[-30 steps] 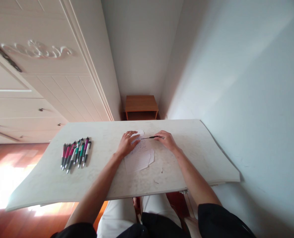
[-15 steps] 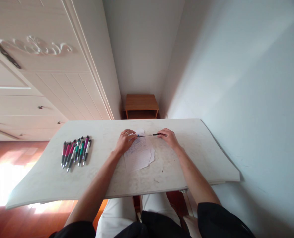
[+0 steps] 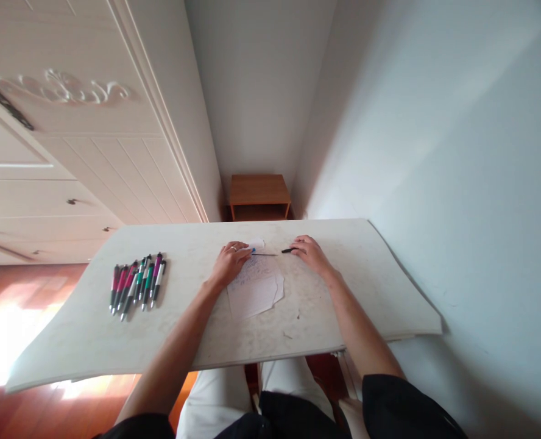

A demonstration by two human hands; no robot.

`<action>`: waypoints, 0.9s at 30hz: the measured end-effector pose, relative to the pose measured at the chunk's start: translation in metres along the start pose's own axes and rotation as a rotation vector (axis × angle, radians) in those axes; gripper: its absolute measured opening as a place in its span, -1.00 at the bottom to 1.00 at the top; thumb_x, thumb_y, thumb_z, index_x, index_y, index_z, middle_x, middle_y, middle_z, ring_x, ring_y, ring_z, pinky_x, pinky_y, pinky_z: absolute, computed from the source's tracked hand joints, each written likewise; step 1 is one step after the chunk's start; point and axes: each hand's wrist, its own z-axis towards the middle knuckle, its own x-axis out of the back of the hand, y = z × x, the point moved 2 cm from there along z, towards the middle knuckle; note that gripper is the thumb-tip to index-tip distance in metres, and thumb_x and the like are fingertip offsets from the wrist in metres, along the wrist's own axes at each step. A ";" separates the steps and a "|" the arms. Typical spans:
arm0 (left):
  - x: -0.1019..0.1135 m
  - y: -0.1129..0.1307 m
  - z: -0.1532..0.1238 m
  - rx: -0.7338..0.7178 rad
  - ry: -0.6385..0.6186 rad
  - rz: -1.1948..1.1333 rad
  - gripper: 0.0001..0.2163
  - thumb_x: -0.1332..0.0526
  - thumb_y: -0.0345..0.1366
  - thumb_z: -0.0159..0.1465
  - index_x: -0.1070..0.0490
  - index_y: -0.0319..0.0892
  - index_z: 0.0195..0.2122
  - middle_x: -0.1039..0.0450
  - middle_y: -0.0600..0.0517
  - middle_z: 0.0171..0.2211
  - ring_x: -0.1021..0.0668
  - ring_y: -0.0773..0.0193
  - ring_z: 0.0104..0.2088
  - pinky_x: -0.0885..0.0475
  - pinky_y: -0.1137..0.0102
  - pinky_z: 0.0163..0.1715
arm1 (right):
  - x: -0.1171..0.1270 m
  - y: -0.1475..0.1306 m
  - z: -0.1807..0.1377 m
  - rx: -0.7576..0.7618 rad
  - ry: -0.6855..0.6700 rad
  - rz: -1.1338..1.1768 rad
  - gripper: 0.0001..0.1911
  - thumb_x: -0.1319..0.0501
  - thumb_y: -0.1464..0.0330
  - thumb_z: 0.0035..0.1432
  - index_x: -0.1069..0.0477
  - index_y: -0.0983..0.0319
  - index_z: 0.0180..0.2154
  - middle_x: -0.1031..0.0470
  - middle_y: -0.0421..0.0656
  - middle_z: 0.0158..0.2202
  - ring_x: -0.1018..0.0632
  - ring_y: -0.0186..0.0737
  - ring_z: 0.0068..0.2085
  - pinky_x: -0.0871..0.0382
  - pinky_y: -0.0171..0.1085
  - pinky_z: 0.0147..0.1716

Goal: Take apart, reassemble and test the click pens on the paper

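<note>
My left hand [image 3: 228,262] rests on a scribbled sheet of white paper [image 3: 256,286] and pinches the blue end of a thin pen refill [image 3: 265,253]. The refill runs right towards a short black pen part [image 3: 287,250], which the fingertips of my right hand [image 3: 311,253] pinch. Both hands lie low over the white table [image 3: 197,329], near its far middle. I cannot tell whether the refill's tip is still inside the black part.
Several pens [image 3: 137,284] with pink, green and white barrels lie in a row on the table's left side. A white cupboard [image 3: 69,152] stands to the left, a wall close on the right, and a small wooden stand [image 3: 259,196] beyond the far edge.
My left hand went from lying flat on the paper to pinching the refill's blue end. The black part in my right hand has shifted slightly right, showing more of the thin refill.
</note>
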 end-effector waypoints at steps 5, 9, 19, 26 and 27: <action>-0.001 -0.001 0.000 0.006 -0.015 0.005 -0.79 -0.19 -0.26 0.31 -0.55 -0.04 -0.08 -0.54 -0.06 -0.07 -0.47 0.10 -0.03 -0.38 0.13 0.02 | 0.001 -0.004 0.002 -0.016 0.000 0.031 -0.84 -0.30 0.33 0.12 -0.60 0.17 -0.22 -0.49 -0.05 -0.14 -0.51 -0.08 -0.07 -0.36 -0.07 0.03; -0.001 -0.002 -0.001 -0.003 -0.008 0.008 -0.78 -0.18 -0.25 0.32 -0.55 -0.05 -0.07 -0.54 -0.07 -0.07 -0.47 0.09 -0.02 -0.38 0.13 0.02 | 0.007 -0.013 0.004 -0.017 0.075 0.101 -0.80 -0.23 0.27 0.19 -0.59 0.20 -0.24 -0.53 -0.05 -0.20 -0.54 -0.12 -0.12 -0.39 -0.12 -0.02; 0.001 0.002 -0.001 0.015 -0.061 0.034 -0.79 -0.17 -0.26 0.32 -0.59 -0.01 -0.13 -0.52 -0.06 -0.04 -0.46 0.08 0.01 -0.37 0.12 0.03 | -0.009 -0.026 0.003 0.041 0.190 0.045 -0.78 -0.17 0.28 0.22 -0.56 0.19 -0.22 -0.51 -0.06 -0.21 -0.52 -0.15 -0.12 -0.41 -0.13 -0.03; 0.004 0.006 0.000 0.057 -0.082 0.059 -0.80 -0.16 -0.23 0.31 -0.60 -0.03 -0.20 -0.51 -0.06 -0.03 -0.46 0.06 0.01 -0.35 0.10 0.02 | -0.032 -0.040 0.001 0.143 0.043 -0.110 -0.81 -0.28 0.25 0.16 -0.60 0.15 -0.22 -0.37 0.00 0.04 -0.42 -0.02 0.05 -0.29 0.02 0.10; 0.004 0.006 0.000 0.062 -0.084 0.060 -0.80 -0.17 -0.23 0.31 -0.60 -0.03 -0.20 -0.51 -0.06 -0.03 -0.46 0.05 0.01 -0.35 0.10 0.01 | -0.034 -0.041 0.001 0.148 0.020 -0.137 -0.82 -0.29 0.24 0.15 -0.61 0.15 -0.24 -0.36 0.01 0.06 -0.40 0.01 0.08 -0.27 0.05 0.11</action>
